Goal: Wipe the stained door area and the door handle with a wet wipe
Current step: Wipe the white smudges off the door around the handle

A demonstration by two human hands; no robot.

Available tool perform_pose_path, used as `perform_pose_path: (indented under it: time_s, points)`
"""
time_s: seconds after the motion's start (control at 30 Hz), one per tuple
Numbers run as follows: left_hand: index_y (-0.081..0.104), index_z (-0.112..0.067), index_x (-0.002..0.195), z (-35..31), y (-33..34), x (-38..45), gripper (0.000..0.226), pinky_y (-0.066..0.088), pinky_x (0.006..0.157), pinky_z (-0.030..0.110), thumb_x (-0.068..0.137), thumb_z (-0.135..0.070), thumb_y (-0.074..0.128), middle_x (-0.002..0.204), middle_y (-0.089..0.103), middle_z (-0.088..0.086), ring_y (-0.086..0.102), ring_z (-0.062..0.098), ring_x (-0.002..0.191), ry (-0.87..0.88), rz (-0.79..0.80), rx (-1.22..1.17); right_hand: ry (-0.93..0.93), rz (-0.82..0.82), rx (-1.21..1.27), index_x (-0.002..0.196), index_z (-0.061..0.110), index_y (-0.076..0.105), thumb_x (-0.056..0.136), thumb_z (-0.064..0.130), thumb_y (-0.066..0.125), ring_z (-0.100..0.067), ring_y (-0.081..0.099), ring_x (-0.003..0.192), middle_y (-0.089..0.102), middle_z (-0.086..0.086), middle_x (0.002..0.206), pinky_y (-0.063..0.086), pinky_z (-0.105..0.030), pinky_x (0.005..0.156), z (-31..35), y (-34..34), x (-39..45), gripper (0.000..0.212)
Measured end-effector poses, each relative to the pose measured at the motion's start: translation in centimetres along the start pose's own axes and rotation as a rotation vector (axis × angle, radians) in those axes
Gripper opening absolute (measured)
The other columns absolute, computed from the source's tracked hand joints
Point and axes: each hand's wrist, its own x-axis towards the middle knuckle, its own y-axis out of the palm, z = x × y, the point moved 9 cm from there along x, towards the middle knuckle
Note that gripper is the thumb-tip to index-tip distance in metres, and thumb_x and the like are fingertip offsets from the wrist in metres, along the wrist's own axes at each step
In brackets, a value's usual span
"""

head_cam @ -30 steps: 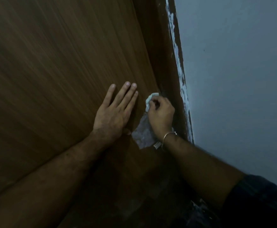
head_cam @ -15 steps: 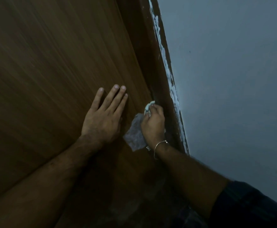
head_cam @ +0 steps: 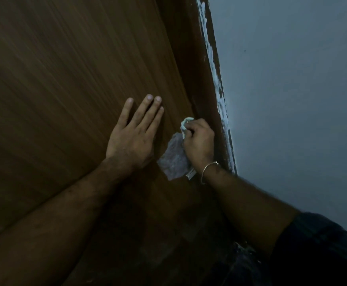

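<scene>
A brown wooden door (head_cam: 65, 79) fills the left of the view. My left hand (head_cam: 133, 135) lies flat on it with straight fingers. Just to its right, my right hand (head_cam: 199, 141) grips a crumpled white wet wipe (head_cam: 185, 124) and presses it on the door close to the door's edge. A pale greyish patch (head_cam: 173, 159) shows on the door below the wipe, between my two hands. A small metal piece (head_cam: 190, 174) peeks out under my right wrist; the door handle itself is not clearly visible.
The dark wooden door frame (head_cam: 197, 58) runs along the door's right edge, with white paint smears (head_cam: 215, 79) where it meets the grey-blue wall (head_cam: 292, 100). The scene is dim. The bottom of the view is dark.
My right hand with the wipe slid down along the door edge, then back up slightly. My left hand stays flat on the door. The view shifted a little.
</scene>
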Motion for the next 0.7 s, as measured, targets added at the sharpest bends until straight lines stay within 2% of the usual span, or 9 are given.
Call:
perform_pose_path:
  time_s: [0.07,0.13,0.23,0.3,0.4,0.43,0.57,0.67,0.7]
  points:
    - [-0.006,-0.010,0.158,0.0,-0.2,-0.2,0.079,-0.020,0.117,0.053,0.093,-0.047,0.021,0.165,-0.020,0.012,-0.022,0.029,0.151,-0.008,-0.005,0.015,-0.080,0.012,0.012,0.106,-0.001,0.070,0.091,-0.002,0.058,-0.016,0.061,0.104,0.063,-0.009,0.114,0.049,-0.016,0.093,0.9,0.0,-0.7,0.019]
    - [-0.005,-0.010,0.158,-0.1,-0.2,-0.1,0.079,-0.020,0.117,0.053,0.093,-0.046,0.020,0.166,-0.017,0.012,-0.020,0.028,0.152,0.000,0.000,0.012,-0.054,-0.044,0.019,0.104,0.001,0.071,0.091,-0.003,0.057,-0.016,0.062,0.101,0.064,-0.009,0.111,0.051,-0.021,0.093,1.2,-0.5,-0.5,0.019]
    - [-0.001,-0.010,0.158,-0.2,-0.3,-0.3,0.079,-0.019,0.117,0.053,0.089,-0.047,0.006,0.167,-0.014,0.011,-0.018,0.028,0.153,0.000,0.005,-0.009,-0.177,0.002,0.024,0.097,0.001,0.071,0.086,-0.007,0.058,-0.019,0.063,0.097,0.065,-0.011,0.103,0.052,-0.027,0.090,3.7,0.4,-1.4,0.018]
    - [0.001,-0.010,0.158,-0.4,-0.2,-0.7,0.080,-0.019,0.117,0.052,0.087,-0.046,-0.001,0.167,-0.012,0.011,-0.016,0.028,0.153,0.000,0.009,-0.006,-0.287,0.082,-0.011,0.096,0.001,0.070,0.086,-0.008,0.058,-0.019,0.062,0.097,0.065,-0.012,0.102,0.051,-0.027,0.090,3.9,0.8,-2.4,0.018]
    - [-0.002,-0.011,0.158,-0.8,0.5,-1.3,0.080,-0.022,0.115,0.053,0.088,-0.049,0.009,0.166,-0.015,0.011,-0.018,0.029,0.152,0.017,0.024,0.006,-0.088,-0.003,-0.023,0.102,0.003,0.070,0.090,-0.004,0.058,-0.016,0.062,0.102,0.064,-0.009,0.111,0.054,-0.031,0.093,1.6,-0.5,-0.9,0.019]
    - [-0.003,-0.011,0.158,-1.0,0.8,-1.4,0.081,-0.022,0.115,0.054,0.088,-0.049,0.014,0.166,-0.016,0.011,-0.019,0.029,0.152,0.014,0.034,0.011,-0.100,-0.010,-0.004,0.101,0.003,0.070,0.089,-0.004,0.058,-0.016,0.062,0.101,0.065,-0.010,0.110,0.054,-0.031,0.092,2.2,-0.4,-1.1,0.018]
    - [-0.004,-0.011,0.158,-1.1,1.1,-2.1,0.080,-0.024,0.114,0.052,0.089,-0.046,0.018,0.166,-0.018,0.011,-0.020,0.028,0.152,0.002,0.034,0.028,-0.336,0.117,0.028,0.091,0.002,0.071,0.084,-0.007,0.060,-0.016,0.061,0.093,0.065,-0.011,0.099,0.051,-0.026,0.086,5.5,1.9,-4.2,0.016]
    - [-0.006,-0.011,0.157,-1.2,1.5,-2.5,0.084,-0.023,0.115,0.051,0.088,-0.048,0.024,0.166,-0.018,0.011,-0.021,0.028,0.152,0.015,0.039,0.018,-0.135,-0.018,0.072,0.094,0.008,0.070,0.086,-0.004,0.060,-0.007,0.059,0.092,0.063,-0.005,0.103,0.052,-0.021,0.084,3.4,0.9,-2.5,0.017]
    - [-0.007,-0.011,0.157,-1.3,1.6,-2.7,0.084,-0.023,0.115,0.051,0.088,-0.049,0.024,0.165,-0.019,0.011,-0.022,0.028,0.151,0.020,0.046,0.017,-0.144,-0.016,0.057,0.095,0.009,0.069,0.087,-0.003,0.060,-0.005,0.058,0.092,0.062,-0.003,0.104,0.052,-0.018,0.084,3.8,1.2,-2.8,0.017]
